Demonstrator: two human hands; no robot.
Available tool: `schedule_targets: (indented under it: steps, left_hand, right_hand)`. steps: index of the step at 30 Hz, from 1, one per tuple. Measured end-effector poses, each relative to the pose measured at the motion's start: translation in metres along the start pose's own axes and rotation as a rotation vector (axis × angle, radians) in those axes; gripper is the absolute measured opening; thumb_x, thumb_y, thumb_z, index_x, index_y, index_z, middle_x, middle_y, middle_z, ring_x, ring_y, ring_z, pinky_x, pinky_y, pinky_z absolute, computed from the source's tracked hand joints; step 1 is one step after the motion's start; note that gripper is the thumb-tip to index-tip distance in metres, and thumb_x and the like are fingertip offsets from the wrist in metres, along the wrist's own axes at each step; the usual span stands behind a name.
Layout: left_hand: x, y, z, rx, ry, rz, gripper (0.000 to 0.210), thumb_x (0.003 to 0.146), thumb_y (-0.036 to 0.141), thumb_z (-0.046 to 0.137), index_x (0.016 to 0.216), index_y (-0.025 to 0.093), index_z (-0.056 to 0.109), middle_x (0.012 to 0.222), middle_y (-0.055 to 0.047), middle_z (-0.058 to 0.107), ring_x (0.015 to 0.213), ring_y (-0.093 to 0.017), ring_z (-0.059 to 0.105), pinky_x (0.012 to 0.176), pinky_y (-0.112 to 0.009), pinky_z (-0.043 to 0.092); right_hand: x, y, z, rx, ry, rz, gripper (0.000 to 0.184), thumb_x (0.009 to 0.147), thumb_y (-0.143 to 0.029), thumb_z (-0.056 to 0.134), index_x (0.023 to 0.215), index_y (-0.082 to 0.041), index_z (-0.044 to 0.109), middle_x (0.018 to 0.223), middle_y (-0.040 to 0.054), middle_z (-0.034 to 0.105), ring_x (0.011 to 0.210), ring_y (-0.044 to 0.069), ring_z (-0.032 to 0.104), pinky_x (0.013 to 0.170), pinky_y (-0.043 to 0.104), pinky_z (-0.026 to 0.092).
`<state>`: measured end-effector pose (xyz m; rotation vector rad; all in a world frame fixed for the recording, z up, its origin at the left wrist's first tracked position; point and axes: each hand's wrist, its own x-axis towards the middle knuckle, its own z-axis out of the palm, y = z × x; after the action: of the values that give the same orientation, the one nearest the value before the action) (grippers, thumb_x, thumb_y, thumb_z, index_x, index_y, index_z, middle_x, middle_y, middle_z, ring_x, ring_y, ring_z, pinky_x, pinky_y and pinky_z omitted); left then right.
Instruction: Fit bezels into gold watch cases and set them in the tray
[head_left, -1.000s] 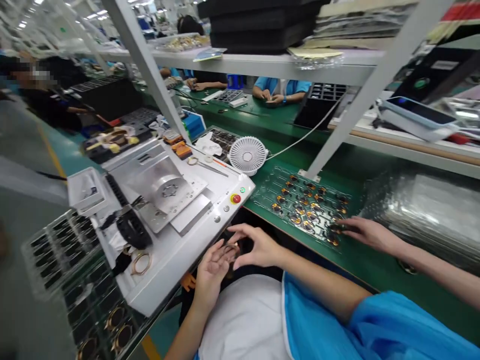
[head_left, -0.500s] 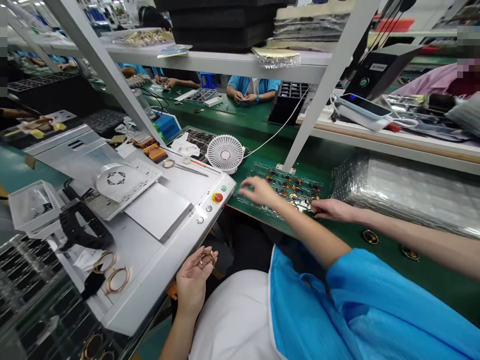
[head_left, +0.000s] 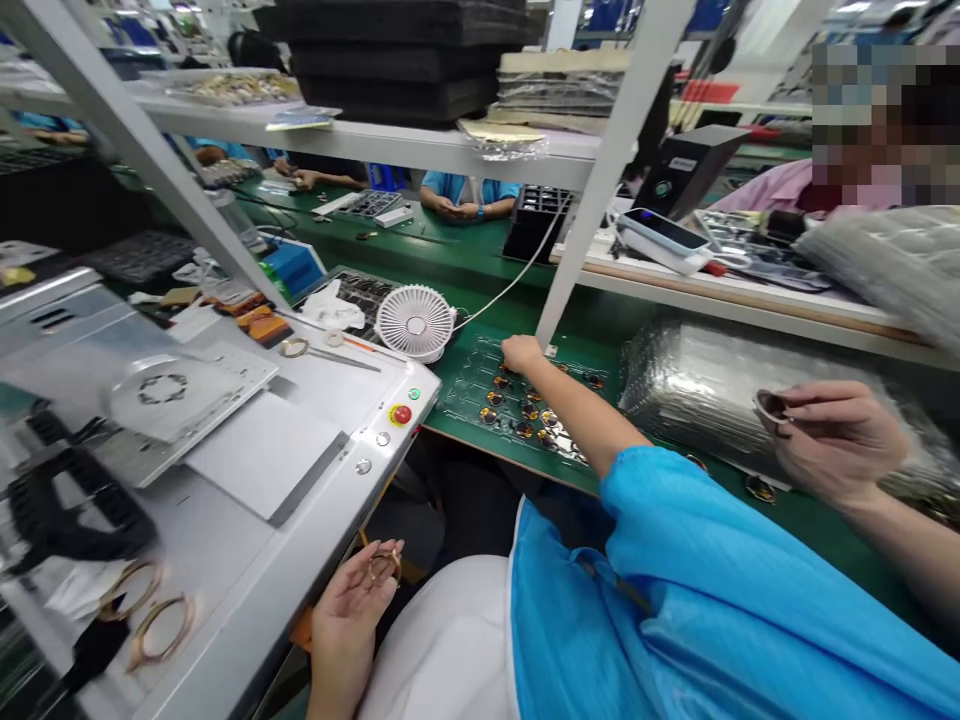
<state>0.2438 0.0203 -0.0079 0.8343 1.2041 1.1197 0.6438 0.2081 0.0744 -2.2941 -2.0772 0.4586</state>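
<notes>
In my left hand (head_left: 349, 605), low beside the machine, a gold-coloured ring (head_left: 385, 566) rests between the thumb and curled fingers. My right hand (head_left: 523, 353) reaches over a clear plastic tray (head_left: 466, 400), with its fingers bent down at the far rows. What those fingertips pinch, if anything, is hidden. Several round dark parts with orange film (head_left: 491, 414) sit in the tray. At the right, a co-worker's hand (head_left: 840, 435) holds up a round silvery part (head_left: 770, 406).
To the left stands a white machine with a red stop button (head_left: 401, 414). Two gold rings (head_left: 161, 632) lie on its near end, tweezers (head_left: 345, 358) farther back. A white fan (head_left: 416, 323), a shelf post (head_left: 581, 215) and stacked clear trays (head_left: 690, 385) surround the tray.
My right hand has moved to the tray's far side, its fingers now bent down. The co-worker's hand has lifted from the tray to the right with a round part. My left hand keeps the ring.
</notes>
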Motion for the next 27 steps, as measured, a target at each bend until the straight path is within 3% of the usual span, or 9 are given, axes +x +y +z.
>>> schedule_targets:
  steps: [4,6,9,12,15,17,22,27]
  left_hand:
    - [0.010,-0.004,-0.008,0.021,-0.046,-0.043,0.048,0.060,0.038,0.098,0.102,0.027,0.079,0.109,-0.005,0.081,0.111,-0.030,0.077,0.099,-0.039,0.064]
    - [0.017,-0.005,-0.012,0.024,-0.061,-0.053,0.046,0.061,0.039,0.097,0.102,0.029,0.079,0.110,-0.003,0.081,0.111,-0.029,0.076,0.100,-0.038,0.063]
    - [0.026,0.000,-0.007,0.035,-0.126,-0.095,0.047,0.062,0.039,0.097,0.104,0.030,0.079,0.114,-0.004,0.080,0.109,-0.028,0.077,0.096,-0.035,0.065]
    - [0.031,0.013,0.011,0.037,-0.252,-0.140,0.057,0.056,0.036,0.100,0.108,0.029,0.079,0.128,-0.007,0.076,0.100,-0.028,0.078,0.088,-0.034,0.067]
    - [0.029,0.025,0.027,0.012,-0.325,-0.135,0.071,0.052,0.039,0.101,0.117,0.028,0.076,0.141,-0.011,0.069,0.095,-0.027,0.077,0.085,-0.034,0.066]
    - [0.025,0.029,0.030,-0.005,-0.317,-0.128,0.078,0.051,0.044,0.101,0.122,0.027,0.075,0.144,-0.012,0.067,0.095,-0.026,0.076,0.084,-0.032,0.066]
    - [0.011,0.023,0.016,-0.056,-0.295,-0.149,0.084,0.048,0.047,0.102,0.124,0.026,0.075,0.138,-0.013,0.069,0.092,-0.024,0.074,0.084,-0.032,0.064]
    - [0.000,0.006,0.000,-0.128,-0.338,-0.152,0.071,0.063,0.047,0.097,0.125,0.021,0.075,0.117,-0.016,0.076,0.088,-0.024,0.075,0.084,-0.036,0.063]
  right_hand:
    - [-0.007,0.008,-0.001,0.067,0.085,0.135,0.041,0.100,-0.038,0.069,0.133,-0.014,0.062,0.134,0.0137,0.063,0.116,0.027,0.066,0.098,0.049,0.058]
    - [-0.015,0.004,0.003,0.127,0.124,0.128,0.036,0.103,-0.034,0.066,0.132,-0.014,0.064,0.136,0.0139,0.064,0.122,0.028,0.064,0.104,0.051,0.054]
    - [-0.036,-0.023,0.022,0.249,0.124,-0.026,0.029,0.105,-0.019,0.059,0.131,-0.013,0.070,0.134,0.0109,0.070,0.126,0.023,0.064,0.111,0.037,0.049]
    - [-0.067,-0.066,0.056,0.382,0.044,-0.266,0.028,0.099,-0.022,0.071,0.126,-0.021,0.075,0.119,0.0002,0.078,0.110,0.013,0.072,0.098,0.018,0.052]
    - [-0.095,-0.103,0.091,0.615,0.005,-0.586,0.021,0.095,-0.020,0.074,0.115,-0.017,0.080,0.107,0.0018,0.079,0.093,0.012,0.075,0.085,0.015,0.054]
    - [-0.107,-0.118,0.107,0.755,0.041,-0.721,0.013,0.095,-0.014,0.071,0.105,-0.013,0.080,0.102,0.0052,0.079,0.091,0.013,0.075,0.083,0.017,0.055]
    - [-0.124,-0.135,0.115,0.819,0.060,-0.763,0.009,0.090,-0.006,0.070,0.091,-0.014,0.075,0.092,0.0052,0.077,0.083,0.014,0.072,0.079,0.021,0.055]
    - [-0.138,-0.149,0.112,0.785,0.022,-0.839,0.009,0.092,-0.010,0.068,0.087,-0.017,0.067,0.089,0.0048,0.071,0.081,0.016,0.067,0.076,0.025,0.054]
